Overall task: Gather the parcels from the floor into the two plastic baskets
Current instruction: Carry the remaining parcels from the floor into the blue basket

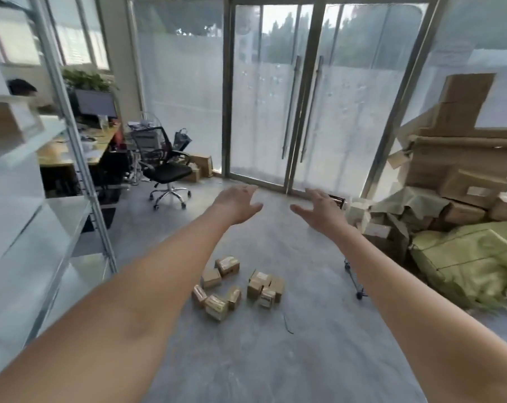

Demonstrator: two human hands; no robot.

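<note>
Both arms stretched out in front — the left hand (237, 202) and the right hand (322, 209) hang in the air side by side, a gap between them, fingers spread and relaxed, holding nothing. Down on the grey floor (275, 359), below and between the forearms, the parcels (237, 285) lie in a loose cluster — small brown boxes with labels, some touching, some tipped on edge. No baskets can be seen from here. Glass doors (303, 91) stand ahead, an office chair (166, 167) by the desk to the left, a heap of cardboard boxes (462, 158) on the right.
</note>
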